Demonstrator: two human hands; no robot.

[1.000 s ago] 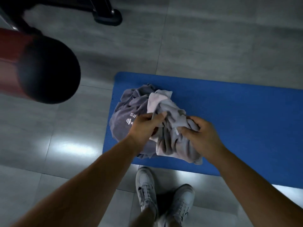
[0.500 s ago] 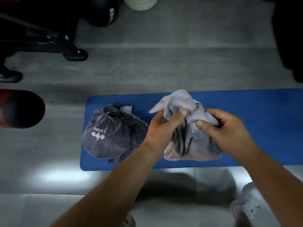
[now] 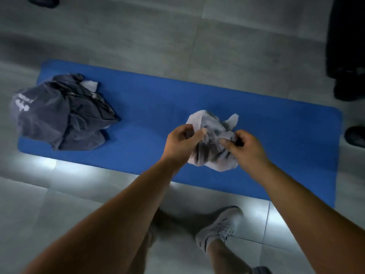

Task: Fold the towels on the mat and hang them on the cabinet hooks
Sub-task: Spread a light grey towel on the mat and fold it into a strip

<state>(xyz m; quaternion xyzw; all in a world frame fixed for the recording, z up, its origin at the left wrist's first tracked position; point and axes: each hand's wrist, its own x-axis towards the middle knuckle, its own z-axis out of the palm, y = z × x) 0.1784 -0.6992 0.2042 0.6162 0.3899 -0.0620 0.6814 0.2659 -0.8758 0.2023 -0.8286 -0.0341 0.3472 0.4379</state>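
A crumpled light grey towel (image 3: 212, 147) is bunched between my hands above the middle of the blue mat (image 3: 150, 107). My left hand (image 3: 182, 141) pinches its left side and my right hand (image 3: 244, 146) pinches its right side. A dark grey towel (image 3: 59, 113) with white print lies crumpled on the mat's left end, apart from both hands. No cabinet hooks are in view.
The mat lies on a grey tiled floor (image 3: 138, 32). My white shoe (image 3: 219, 226) stands just in front of the mat. A black object (image 3: 345, 36) and a dark shoe (image 3: 355, 136) are at the right edge.
Both hands carried the light grey towel to the right, away from the dark towel, toward the mat's middle. The view shifted right; the red and black object left the frame.
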